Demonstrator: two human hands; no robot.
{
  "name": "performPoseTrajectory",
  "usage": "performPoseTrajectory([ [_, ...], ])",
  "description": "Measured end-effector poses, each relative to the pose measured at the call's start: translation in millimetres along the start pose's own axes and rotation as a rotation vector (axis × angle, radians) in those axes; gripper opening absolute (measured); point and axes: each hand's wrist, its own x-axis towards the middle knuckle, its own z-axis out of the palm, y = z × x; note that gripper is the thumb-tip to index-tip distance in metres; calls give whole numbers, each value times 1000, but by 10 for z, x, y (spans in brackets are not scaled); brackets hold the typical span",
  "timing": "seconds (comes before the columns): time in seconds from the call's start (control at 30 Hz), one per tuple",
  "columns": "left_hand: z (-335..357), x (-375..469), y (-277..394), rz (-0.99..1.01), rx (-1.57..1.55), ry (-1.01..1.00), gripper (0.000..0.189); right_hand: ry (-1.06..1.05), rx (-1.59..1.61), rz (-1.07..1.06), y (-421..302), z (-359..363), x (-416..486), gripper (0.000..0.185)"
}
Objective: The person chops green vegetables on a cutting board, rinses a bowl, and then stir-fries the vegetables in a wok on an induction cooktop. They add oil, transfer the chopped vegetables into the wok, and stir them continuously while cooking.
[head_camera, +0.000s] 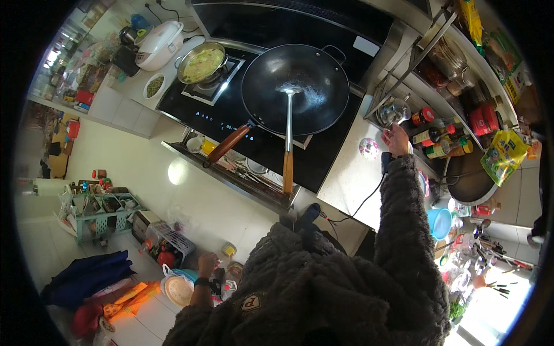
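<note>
My right hand [396, 139] is on the counter right of the stove, its fingertips at the near side of a shiny metal pot [393, 113]. Whether the fingers grip it is unclear. Close by lies a small floral-patterned round item [369, 148]. My left hand [207, 264] hangs low at my left side with fingers curled; what they may hold is too small to tell. A dark wok [268, 95] sits on the right burner, handle towards me. In it rests a metal wok turner [289, 125] with a wooden handle, the grip reaching past the rim.
Green food fills a metal pan [201, 64] on the left burner. A bowl of chopped greens [154, 85] and a white rice cooker [160, 45] stand further left. Below the cooktop, a utensil drawer [242, 181] is pulled out. Sauce bottles [437, 134] crowd the right wall beneath a rack.
</note>
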Motion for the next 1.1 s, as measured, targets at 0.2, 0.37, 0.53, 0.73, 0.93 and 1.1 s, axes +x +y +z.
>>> performPoseTrajectory([
  [0.2, 443, -169, -202, -45, -239, -77, 20, -119, 97, 49, 35, 333, -22, 28],
  [0.37, 435, -112, -75, 635, 457, -19, 23, 229, -100, -158, 343, 483, 181, 38],
  [0.53, 1178, -360, 1463, 371, 112, -89, 34, 145, -69, -410, 323, 234, 199, 43],
  [0.73, 1549, -675, 2735, 515, -57, -242, 44, 125, -96, -482, 96, 325, -461, 38],
  [0.93, 2014, -879, 3662, 473, -248, -611, 50, 80, -135, -413, -123, 175, -1601, 41],
  [1.1, 2159, -717, 3703, 641, -229, -622, 36, -40, -233, -311, -296, 252, -2403, 48],
])
